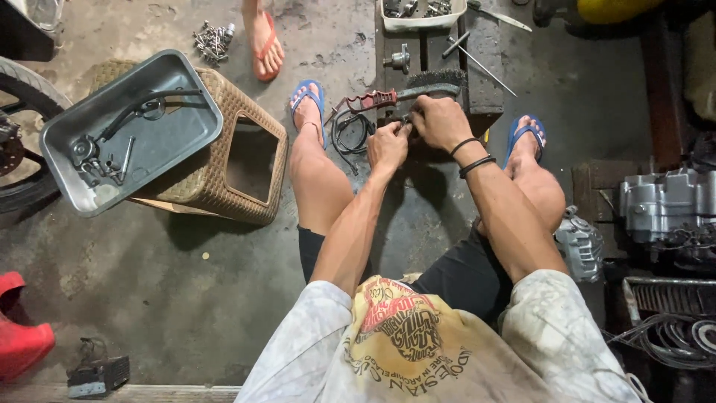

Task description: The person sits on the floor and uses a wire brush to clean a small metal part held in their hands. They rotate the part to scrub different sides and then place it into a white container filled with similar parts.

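Note:
I sit low with both arms stretched forward. My left hand (pixel 388 145) and my right hand (pixel 438 122) meet at the near edge of a dark wooden block (pixel 485 95), both pinched on a small dark metal part (pixel 405 122) that is mostly hidden by the fingers. Just beyond the hands lies a wire brush (pixel 406 92) with a red handle and dark bristles. A coil of black cable (pixel 349 133) rests on the floor left of my left hand.
A grey metal tray (pixel 186 89) with small parts sits on a woven stool (pixel 257 160) at left. A white tray (pixel 422 21) stands on the block's far end. An engine (pixel 664 205) is at right, a wheel (pixel 19 89) at far left. Another person's foot (pixel 265 41) is ahead.

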